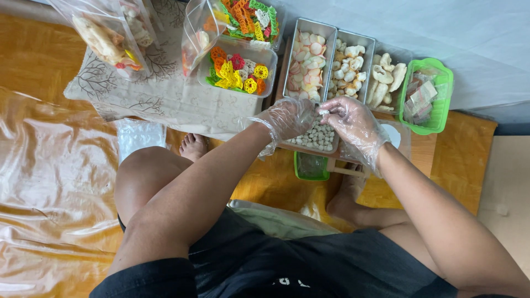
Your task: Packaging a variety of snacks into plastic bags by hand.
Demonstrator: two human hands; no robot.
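Both gloved hands, left hand [288, 117] and right hand [353, 122], pinch small white pieces [316, 136] over their tray [331, 148]; most remain unpicked.

Both forearms extend forward and converge, the left hand [287, 117] and right hand [353, 122] each sheathed in a clear disposable glove, held close together with fingers curled inward and fingertips nearly meeting, knuckles up, while bare knees and feet sit folded beneath the arms.
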